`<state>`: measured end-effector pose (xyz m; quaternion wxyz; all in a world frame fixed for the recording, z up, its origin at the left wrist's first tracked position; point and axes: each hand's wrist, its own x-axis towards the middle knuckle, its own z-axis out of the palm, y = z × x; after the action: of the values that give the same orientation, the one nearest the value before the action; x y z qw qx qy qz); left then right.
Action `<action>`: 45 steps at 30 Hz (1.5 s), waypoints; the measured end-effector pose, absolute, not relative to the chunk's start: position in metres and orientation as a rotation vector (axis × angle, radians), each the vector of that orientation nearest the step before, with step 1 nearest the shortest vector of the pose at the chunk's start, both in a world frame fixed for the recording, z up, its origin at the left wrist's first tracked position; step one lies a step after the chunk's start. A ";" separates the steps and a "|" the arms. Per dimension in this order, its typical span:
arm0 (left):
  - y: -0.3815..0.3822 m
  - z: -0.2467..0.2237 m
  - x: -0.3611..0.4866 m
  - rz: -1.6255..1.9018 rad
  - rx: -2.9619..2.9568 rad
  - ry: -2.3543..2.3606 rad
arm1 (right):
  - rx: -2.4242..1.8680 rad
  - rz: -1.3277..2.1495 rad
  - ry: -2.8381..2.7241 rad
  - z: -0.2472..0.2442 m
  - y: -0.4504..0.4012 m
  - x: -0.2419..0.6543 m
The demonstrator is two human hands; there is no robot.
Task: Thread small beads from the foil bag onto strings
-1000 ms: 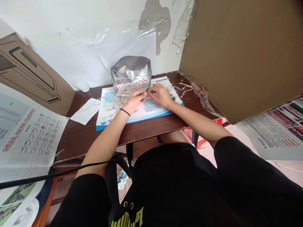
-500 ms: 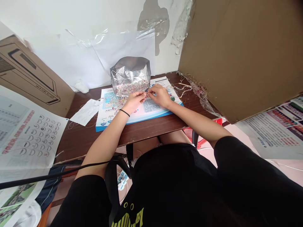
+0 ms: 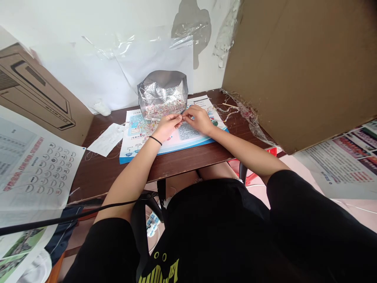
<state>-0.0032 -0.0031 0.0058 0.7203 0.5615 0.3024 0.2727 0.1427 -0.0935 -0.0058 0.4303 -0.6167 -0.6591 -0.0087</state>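
Observation:
My left hand (image 3: 169, 125) and my right hand (image 3: 199, 119) meet fingertip to fingertip over a printed booklet (image 3: 171, 147). Both are closed in a pinch. Whatever lies between the fingertips is too small to make out. Just behind the hands stands an open silver-lined bag (image 3: 163, 93) with many tiny coloured beads (image 3: 165, 110) in its lower part. More beads and fine clear thread (image 3: 145, 127) lie on the booklet beside my left hand, partly hidden by it.
A white paper slip (image 3: 107, 139) lies left on the brown desk (image 3: 165, 167). Tangled strands (image 3: 232, 112) and crumpled clear plastic (image 3: 250, 118) lie at the right. Cardboard panels (image 3: 294, 70) flank the desk; a black cable (image 3: 88, 214) crosses at lower left.
Both hands stay almost in place, fingertips still together. The right fingertips seem slightly closer to the left ones. Nothing else has visibly moved.

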 end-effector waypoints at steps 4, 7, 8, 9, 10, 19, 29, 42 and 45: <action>0.000 0.003 -0.003 0.601 1.259 0.673 | -1.494 -0.016 -1.664 -0.006 -0.093 0.143; 0.003 -0.002 -0.004 0.608 1.315 0.693 | -1.479 -0.007 -1.672 -0.006 -0.093 0.143; 0.003 -0.002 -0.004 0.619 1.336 0.700 | -1.484 -0.001 -1.671 -0.006 -0.093 0.143; 0.001 -0.002 -0.004 0.632 1.356 0.703 | -1.491 0.006 -1.668 -0.006 -0.093 0.143; 0.000 0.000 -0.005 0.645 1.372 0.702 | -1.497 0.013 -1.662 -0.006 -0.093 0.143; -0.011 0.013 -0.008 0.688 1.592 0.664 | -1.492 0.066 -1.625 -0.006 -0.095 0.142; -0.007 0.016 -0.007 0.827 1.446 0.756 | -1.549 0.015 -1.589 -0.004 -0.093 0.146; 0.018 0.035 -0.017 1.027 0.867 0.899 | -1.816 -0.035 -1.410 -0.015 -0.083 0.165; 0.021 0.038 -0.019 1.099 0.801 0.939 | -1.892 -0.069 -1.399 -0.015 -0.083 0.170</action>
<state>-0.0187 0.0206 0.0375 0.6775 0.3564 0.4178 0.4892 0.1696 -0.0829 -0.0152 0.3838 -0.7423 -0.5486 -0.0270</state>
